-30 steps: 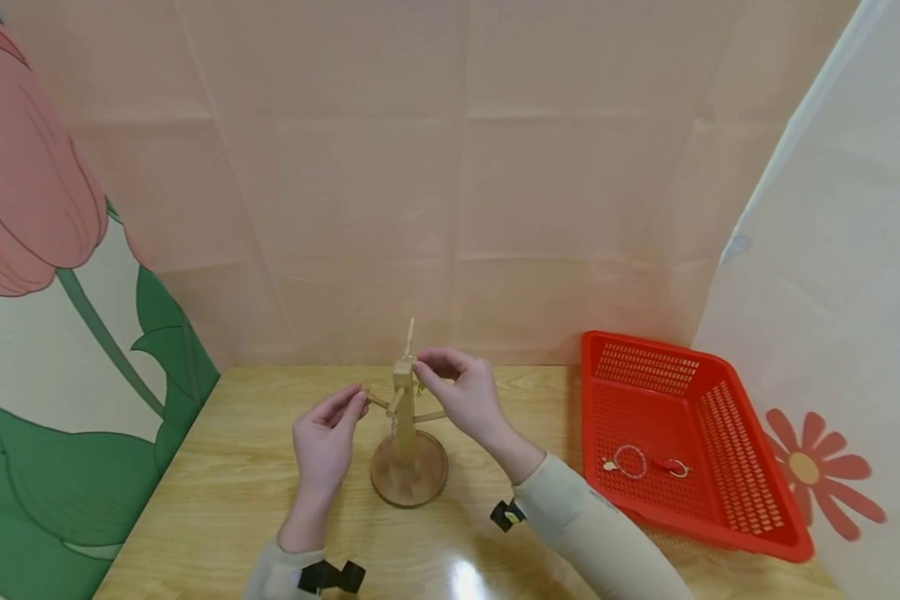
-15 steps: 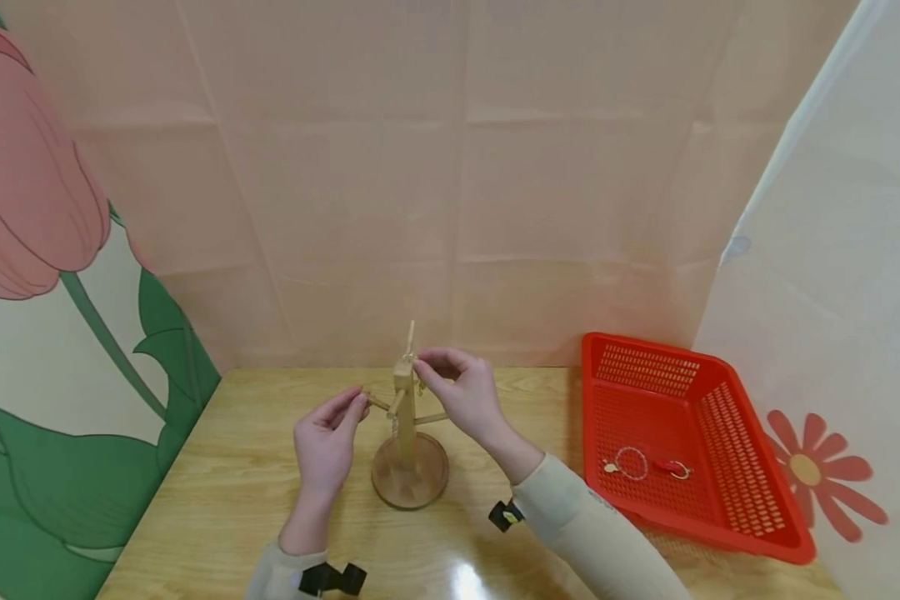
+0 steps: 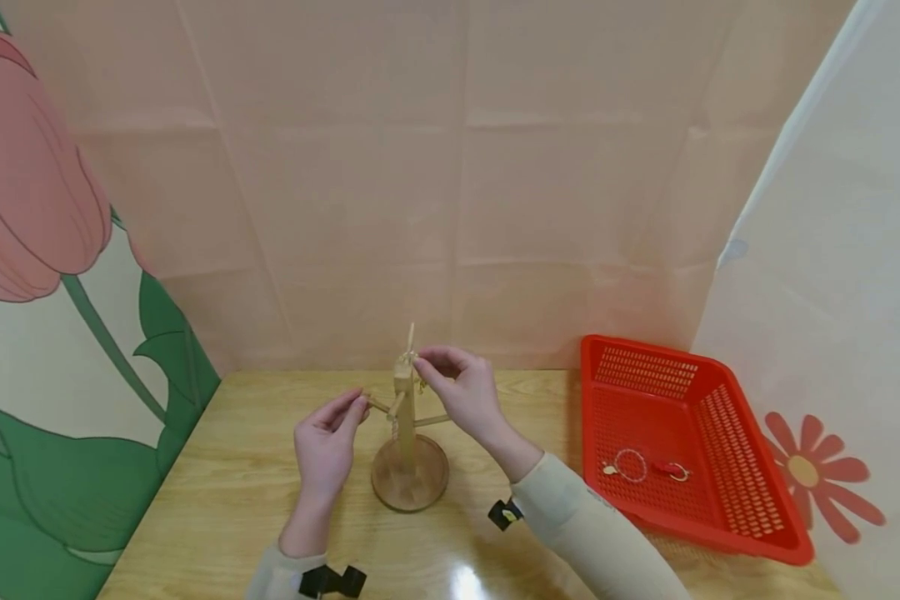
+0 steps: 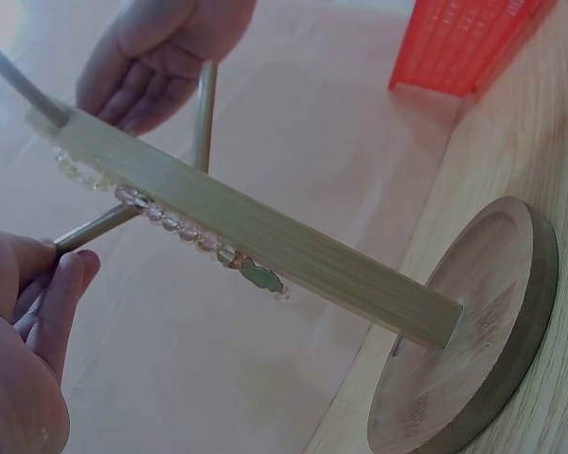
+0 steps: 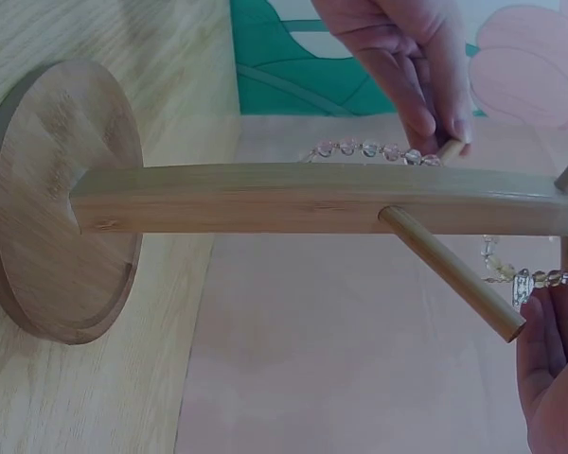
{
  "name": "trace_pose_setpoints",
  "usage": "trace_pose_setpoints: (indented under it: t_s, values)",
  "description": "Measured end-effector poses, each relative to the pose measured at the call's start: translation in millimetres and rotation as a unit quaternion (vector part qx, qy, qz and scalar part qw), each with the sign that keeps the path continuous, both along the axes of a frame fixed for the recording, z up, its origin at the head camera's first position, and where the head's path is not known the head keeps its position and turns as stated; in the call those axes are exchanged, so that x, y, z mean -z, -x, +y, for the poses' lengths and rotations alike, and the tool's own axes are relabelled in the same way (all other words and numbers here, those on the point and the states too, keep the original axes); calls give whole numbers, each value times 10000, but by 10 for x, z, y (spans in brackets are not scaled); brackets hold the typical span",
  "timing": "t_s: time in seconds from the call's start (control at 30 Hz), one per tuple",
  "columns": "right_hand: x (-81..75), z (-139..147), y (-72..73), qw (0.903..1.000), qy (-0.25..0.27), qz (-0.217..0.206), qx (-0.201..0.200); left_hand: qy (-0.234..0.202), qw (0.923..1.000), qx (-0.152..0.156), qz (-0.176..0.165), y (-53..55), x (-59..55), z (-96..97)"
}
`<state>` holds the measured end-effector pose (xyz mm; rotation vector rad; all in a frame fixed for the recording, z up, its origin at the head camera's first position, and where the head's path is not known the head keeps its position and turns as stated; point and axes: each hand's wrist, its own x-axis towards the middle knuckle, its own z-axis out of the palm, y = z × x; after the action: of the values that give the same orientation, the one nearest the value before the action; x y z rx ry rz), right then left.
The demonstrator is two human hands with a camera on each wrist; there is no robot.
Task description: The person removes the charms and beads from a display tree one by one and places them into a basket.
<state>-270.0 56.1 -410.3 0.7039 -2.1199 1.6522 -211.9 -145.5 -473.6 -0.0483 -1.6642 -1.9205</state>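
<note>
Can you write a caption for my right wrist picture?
Left hand pinches a peg of the wooden stand; right hand holds a beaded bracelet.

Upright wooden stand [image 3: 407, 442], which I view remotely: round base [image 3: 410, 492], square post [image 4: 265, 232], side pegs [image 5: 452, 271]. A clear-beaded bracelet [image 4: 187, 232] with a green charm [image 4: 261, 274] hangs on one peg; a second beaded bracelet [image 5: 553, 278], bearing a silvery piece [image 5: 523, 287], is pinched in the right hand [image 3: 463, 396] near the post's top.
</note>
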Motion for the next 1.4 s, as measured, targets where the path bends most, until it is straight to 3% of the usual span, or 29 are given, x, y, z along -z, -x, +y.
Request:
trace_pose_setpoints:
  t_s: [0.43,1.03,1.4]
  values:
    - [-34,-10,54,9998,62,164,-79,-41,9999,-46,-114,-8,-21,2]
    - [-75,2,152,9991,433,28,-27,95,9999,-39,-89,-3,-6,0]
    - [-133,-53,198,9984,475,-290,73,52,9999,-25,-121,6,13,1]
